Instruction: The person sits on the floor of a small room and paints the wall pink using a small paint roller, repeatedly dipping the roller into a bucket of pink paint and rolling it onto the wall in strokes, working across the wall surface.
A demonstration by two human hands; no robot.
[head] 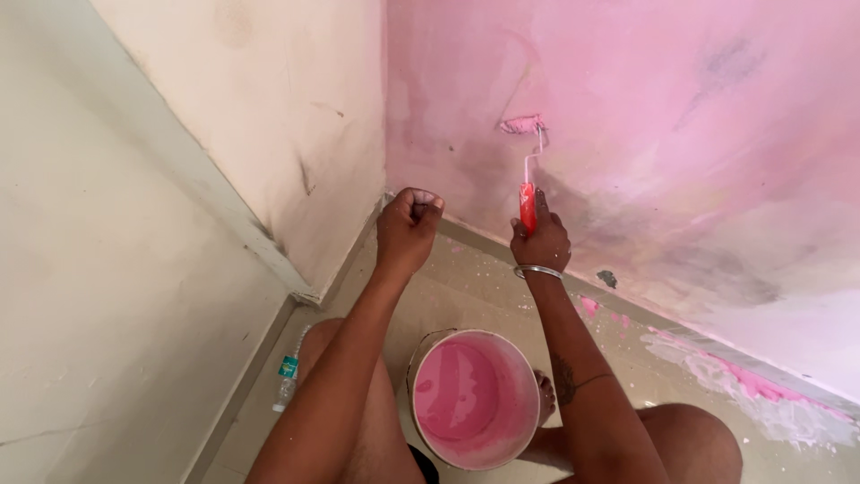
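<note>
Far left: broad cream wall [107, 296], smooth, faintly scuffed, ending in a pale angled edge. Low beside it, on the tiled floor [466, 287], a clear plastic bottle [288, 372] lying tilted, slim and cylindrical, with a teal label band round its middle. Behind, a second cream wall face [269, 108], matte, marked with dark smudges and a short crack.

Next, left hand [408, 229], raised near the room corner, fingers curled into a closed fist, holding nothing visible; forearm running down toward a bent knee.

Below centre, between the knees, a round bucket [421, 358] with a pale rim, inside coated and pooled with glossy pink paint. Toes just visible at its right side.

Right of that, right hand [540, 244], wrapped tight around the red handle of a small paint roller [528, 170]; thin white wire shank rising to a short fuzzy pink sleeve pressed against the pink wall [699, 134]. Silver bangle [537, 270] at the wrist, dark tattoo on the forearm.

Pink wall itself: uneven, streaky coat, grey patches showing through, wetter sheen near the roller. Along its base toward the far right, pale skirting and floor spattered with pink and white blotches.
</note>
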